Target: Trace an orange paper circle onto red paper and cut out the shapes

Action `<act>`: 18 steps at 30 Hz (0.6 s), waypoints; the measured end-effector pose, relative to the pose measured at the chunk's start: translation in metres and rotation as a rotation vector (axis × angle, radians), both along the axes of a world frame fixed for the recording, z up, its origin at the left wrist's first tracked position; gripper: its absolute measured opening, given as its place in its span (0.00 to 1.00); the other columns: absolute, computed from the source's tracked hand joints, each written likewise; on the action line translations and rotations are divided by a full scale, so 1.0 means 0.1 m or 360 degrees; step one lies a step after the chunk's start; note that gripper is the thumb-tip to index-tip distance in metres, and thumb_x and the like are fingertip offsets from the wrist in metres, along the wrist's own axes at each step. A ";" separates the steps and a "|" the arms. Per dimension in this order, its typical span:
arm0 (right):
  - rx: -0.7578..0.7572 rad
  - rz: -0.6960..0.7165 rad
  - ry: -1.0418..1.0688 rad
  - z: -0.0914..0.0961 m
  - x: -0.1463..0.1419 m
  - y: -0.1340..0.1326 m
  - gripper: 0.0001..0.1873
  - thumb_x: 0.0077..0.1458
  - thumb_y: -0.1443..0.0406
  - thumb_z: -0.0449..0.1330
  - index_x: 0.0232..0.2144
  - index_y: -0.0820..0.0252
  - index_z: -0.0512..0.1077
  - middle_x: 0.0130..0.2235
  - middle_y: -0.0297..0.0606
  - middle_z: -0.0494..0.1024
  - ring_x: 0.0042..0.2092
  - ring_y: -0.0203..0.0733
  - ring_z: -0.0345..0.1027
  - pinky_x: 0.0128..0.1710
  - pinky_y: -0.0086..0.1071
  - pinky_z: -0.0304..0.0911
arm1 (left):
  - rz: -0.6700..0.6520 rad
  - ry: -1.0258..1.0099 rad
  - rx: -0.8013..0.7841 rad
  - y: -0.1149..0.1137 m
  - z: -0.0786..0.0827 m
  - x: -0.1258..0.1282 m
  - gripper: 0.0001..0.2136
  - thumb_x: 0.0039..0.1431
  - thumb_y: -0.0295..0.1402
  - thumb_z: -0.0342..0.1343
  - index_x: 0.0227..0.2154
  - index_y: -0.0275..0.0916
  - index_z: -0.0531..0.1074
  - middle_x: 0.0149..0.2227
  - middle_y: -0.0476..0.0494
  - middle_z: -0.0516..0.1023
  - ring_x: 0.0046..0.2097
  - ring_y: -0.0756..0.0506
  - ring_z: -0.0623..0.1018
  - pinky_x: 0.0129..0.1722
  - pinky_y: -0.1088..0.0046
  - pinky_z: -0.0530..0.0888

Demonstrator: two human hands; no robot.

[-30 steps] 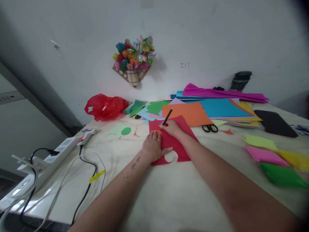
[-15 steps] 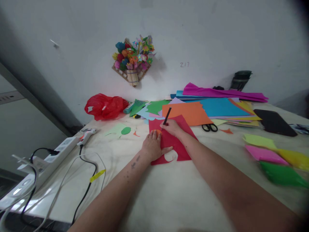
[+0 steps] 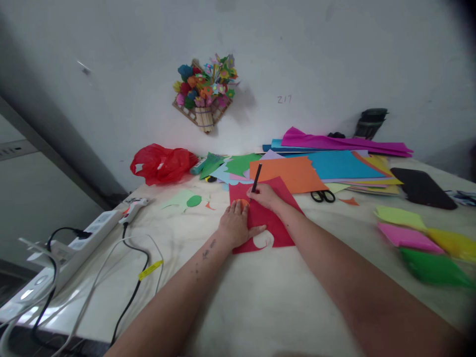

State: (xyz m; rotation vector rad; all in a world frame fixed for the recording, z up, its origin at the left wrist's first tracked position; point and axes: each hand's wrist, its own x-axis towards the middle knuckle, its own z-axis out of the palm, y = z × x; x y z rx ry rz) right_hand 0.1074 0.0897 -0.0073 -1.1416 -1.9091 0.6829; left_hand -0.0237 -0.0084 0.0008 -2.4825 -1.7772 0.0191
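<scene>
A red sheet of paper point(image 3: 277, 198) lies on the table, with a round hole cut near its front edge and a scalloped far edge. My left hand point(image 3: 234, 225) rests flat on it, fingers stretched out over a small orange paper piece point(image 3: 243, 202), most of which is covered. Just to the right, my right hand point(image 3: 265, 195) grips a dark pen point(image 3: 257, 177) that stands nearly upright. The pen's tip is hidden behind my fingers, close to the orange piece's edge.
Behind lie an orange sheet point(image 3: 286, 173), blue sheets point(image 3: 345, 165) and black-handled scissors point(image 3: 323, 196). A green oval point(image 3: 194, 201) and a red plastic bag point(image 3: 161, 163) are left. A power strip point(image 3: 78, 248) with cables lines the left edge. Colored packets point(image 3: 431, 258) and a black tablet-like slab point(image 3: 424, 187) are right.
The pen's top end has swung slightly left, so it stands a little more upright. My right hand has shifted very slightly; my left hand and the red paper stay in place.
</scene>
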 end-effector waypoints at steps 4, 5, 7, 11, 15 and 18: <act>0.0003 -0.0006 0.0015 -0.02 0.00 0.02 0.05 0.44 0.67 0.57 0.24 0.64 0.72 0.29 0.39 0.76 0.32 0.37 0.68 0.34 0.29 0.62 | -0.0005 -0.0002 -0.0016 -0.01 0.02 0.01 0.43 0.50 0.60 0.30 0.57 0.25 0.51 0.59 0.28 0.51 0.60 0.36 0.51 0.56 0.61 0.50; 0.0003 -0.0001 0.0025 -0.03 0.00 0.03 0.05 0.43 0.67 0.57 0.24 0.64 0.72 0.29 0.39 0.76 0.32 0.37 0.68 0.34 0.29 0.62 | -0.0010 -0.0005 -0.0016 -0.01 0.02 0.01 0.43 0.50 0.60 0.30 0.57 0.25 0.51 0.59 0.28 0.51 0.60 0.36 0.51 0.56 0.61 0.50; -0.0006 0.0017 0.0045 -0.04 0.00 0.04 0.05 0.43 0.67 0.57 0.24 0.64 0.72 0.29 0.39 0.76 0.32 0.37 0.68 0.34 0.29 0.62 | -0.0010 -0.0008 -0.0018 -0.01 0.02 0.01 0.43 0.50 0.60 0.30 0.57 0.26 0.51 0.59 0.27 0.51 0.60 0.36 0.51 0.56 0.61 0.51; -0.0026 0.0037 0.0065 -0.06 0.00 0.05 0.05 0.42 0.67 0.58 0.24 0.63 0.72 0.29 0.38 0.76 0.32 0.37 0.68 0.35 0.29 0.62 | -0.0002 -0.0015 -0.0003 0.00 0.01 0.01 0.42 0.50 0.60 0.31 0.56 0.26 0.52 0.59 0.28 0.51 0.60 0.36 0.51 0.55 0.61 0.51; -0.0048 0.0061 0.0081 -0.05 0.01 0.04 0.05 0.42 0.67 0.57 0.24 0.63 0.72 0.28 0.38 0.76 0.32 0.37 0.68 0.35 0.29 0.62 | -0.0008 -0.0018 -0.0001 0.02 -0.01 0.00 0.42 0.50 0.60 0.32 0.56 0.26 0.52 0.59 0.28 0.51 0.60 0.36 0.51 0.56 0.61 0.50; -0.0069 0.0077 0.0116 -0.05 0.01 0.04 0.04 0.42 0.68 0.57 0.24 0.63 0.72 0.28 0.38 0.76 0.32 0.37 0.68 0.35 0.29 0.62 | -0.0007 -0.0020 0.0008 0.02 -0.02 0.00 0.42 0.50 0.59 0.32 0.56 0.26 0.52 0.59 0.28 0.51 0.60 0.36 0.51 0.56 0.61 0.50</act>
